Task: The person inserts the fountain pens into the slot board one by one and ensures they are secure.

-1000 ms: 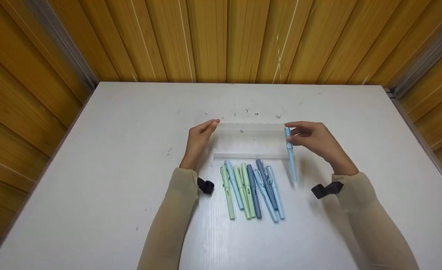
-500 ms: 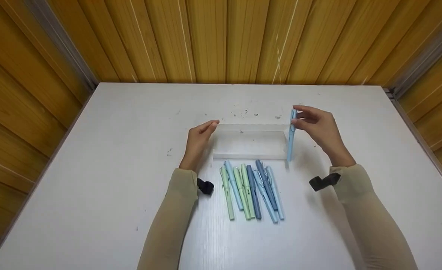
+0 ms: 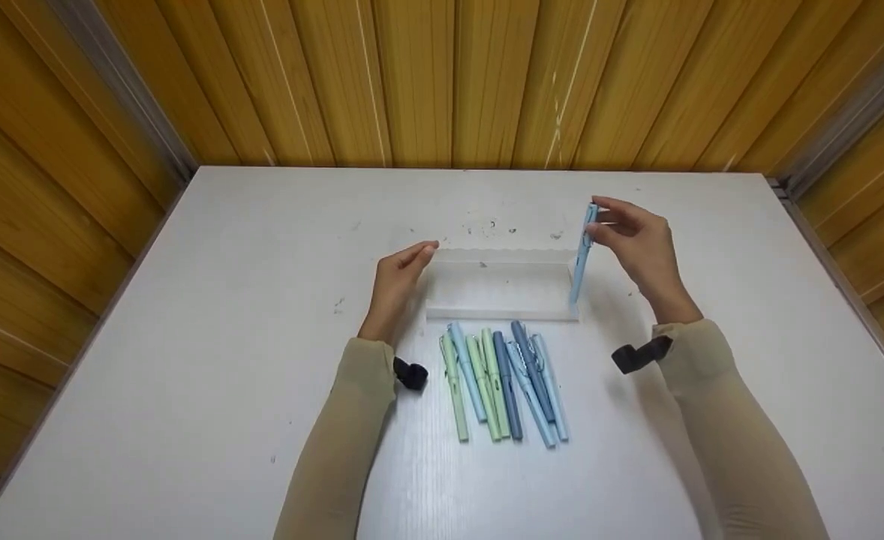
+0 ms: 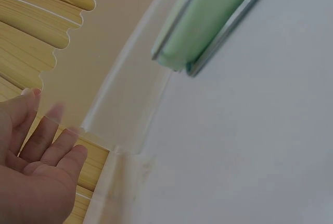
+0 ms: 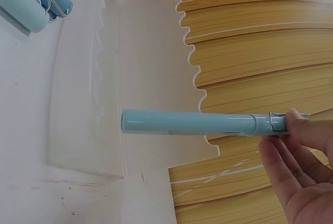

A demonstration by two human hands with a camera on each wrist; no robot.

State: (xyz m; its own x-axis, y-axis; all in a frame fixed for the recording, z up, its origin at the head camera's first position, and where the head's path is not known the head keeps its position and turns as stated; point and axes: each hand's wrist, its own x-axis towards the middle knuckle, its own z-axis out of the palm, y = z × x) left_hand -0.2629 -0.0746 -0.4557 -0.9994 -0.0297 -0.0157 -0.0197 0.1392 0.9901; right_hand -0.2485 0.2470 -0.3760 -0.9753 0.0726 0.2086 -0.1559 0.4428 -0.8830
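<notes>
My left hand (image 3: 397, 285) pinches the back left corner of a clear plastic pen stand (image 3: 502, 289) between thumb and fingertips. The stand has a scalloped edge, plain in the right wrist view, where my left fingertips show at its far end. A light blue pen (image 5: 197, 122) with a metal clip is pinched by the cap in my right hand (image 3: 641, 247). It hangs steeply, slightly tilted, its lower end overlapping the stand's right end in the head view. Just in front of the stand lie several green, light blue and dark blue pens (image 3: 506, 397), some crossing each other.
A white table (image 3: 202, 360) with small scuff marks carries everything. Yellow wood-look panels (image 3: 412, 82) rise behind it and on both sides. A black wrist camera (image 3: 412, 373) sits on the left sleeve, another black camera (image 3: 637, 356) on the right.
My right hand has lifted the light blue pen up and away from me, from beside the stand's right end to over it. The left hand, the stand and the other pens have stayed put.
</notes>
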